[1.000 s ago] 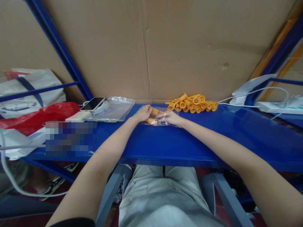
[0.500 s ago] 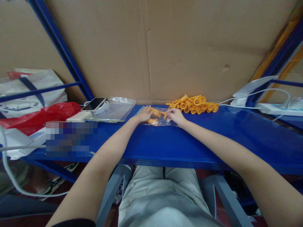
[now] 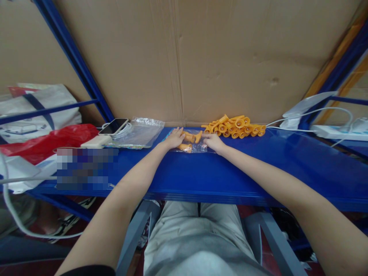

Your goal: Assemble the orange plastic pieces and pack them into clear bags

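A clear plastic bag (image 3: 201, 148) lies on the blue tabletop with a few orange plastic pieces on or inside it; I cannot tell which for each. My left hand (image 3: 174, 139) rests flat on the bag's left end, fingers stretched over it, beside one flared orange piece (image 3: 185, 147). A small orange piece (image 3: 198, 137) stands out near the bag's middle. Just right of it is my right hand (image 3: 214, 143), index finger extended toward the piece and apart from the lower fingers, which are partly hidden. Behind it lies a pile of orange trumpet-shaped pieces (image 3: 240, 126).
Left of the bag are clear plastic packaging (image 3: 140, 134), a phone (image 3: 115, 127) with a white cable, and a red plastic bag (image 3: 57, 140). A power strip (image 3: 339, 132) sits at far right. Cardboard (image 3: 184, 61) walls the back, and blue posts (image 3: 74, 57) frame the sides.
The small orange piece has shifted slightly left and turned more upright. My right fingers have come off it, with the index finger now extended. My left hand has hardly moved.
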`<action>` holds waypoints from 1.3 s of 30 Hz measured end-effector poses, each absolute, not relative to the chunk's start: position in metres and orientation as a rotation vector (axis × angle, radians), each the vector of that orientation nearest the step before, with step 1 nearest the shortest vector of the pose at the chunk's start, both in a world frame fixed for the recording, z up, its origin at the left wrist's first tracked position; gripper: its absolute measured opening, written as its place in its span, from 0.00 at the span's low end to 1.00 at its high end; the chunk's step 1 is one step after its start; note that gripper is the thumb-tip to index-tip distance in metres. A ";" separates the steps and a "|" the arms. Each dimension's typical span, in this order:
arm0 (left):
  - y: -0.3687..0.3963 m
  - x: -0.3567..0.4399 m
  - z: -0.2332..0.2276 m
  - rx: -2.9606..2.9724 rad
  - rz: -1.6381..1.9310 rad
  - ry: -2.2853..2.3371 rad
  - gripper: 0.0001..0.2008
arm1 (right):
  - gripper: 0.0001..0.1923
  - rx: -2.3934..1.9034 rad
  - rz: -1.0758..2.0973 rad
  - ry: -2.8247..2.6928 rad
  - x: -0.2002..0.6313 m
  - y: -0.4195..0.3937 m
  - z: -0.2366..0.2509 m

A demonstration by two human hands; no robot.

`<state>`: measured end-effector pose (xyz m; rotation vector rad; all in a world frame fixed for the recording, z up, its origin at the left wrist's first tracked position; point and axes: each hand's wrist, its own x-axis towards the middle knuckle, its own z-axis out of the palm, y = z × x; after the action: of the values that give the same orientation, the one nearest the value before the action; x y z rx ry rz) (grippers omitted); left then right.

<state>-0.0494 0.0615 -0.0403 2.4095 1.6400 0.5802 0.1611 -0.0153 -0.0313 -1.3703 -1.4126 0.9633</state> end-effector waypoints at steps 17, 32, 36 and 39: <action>0.041 -0.035 -0.025 2.468 0.667 1.423 0.11 | 0.21 -1.283 1.014 -1.558 0.166 -0.014 -0.022; 0.047 -0.042 -0.026 2.385 0.654 1.640 0.10 | 0.21 -1.757 -0.614 -2.172 0.231 -0.014 0.002; 0.042 -0.041 -0.022 2.391 0.608 1.700 0.12 | 0.22 -1.831 -0.713 -2.272 0.229 -0.015 -0.002; 0.038 -0.041 -0.020 2.406 0.553 1.735 0.15 | 0.21 -1.861 -0.763 -2.270 0.228 -0.014 -0.002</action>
<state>-0.0410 0.0384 -0.0199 2.4056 1.7352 0.5527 0.2282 -0.0138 -0.0019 -1.8615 -2.2695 -0.7625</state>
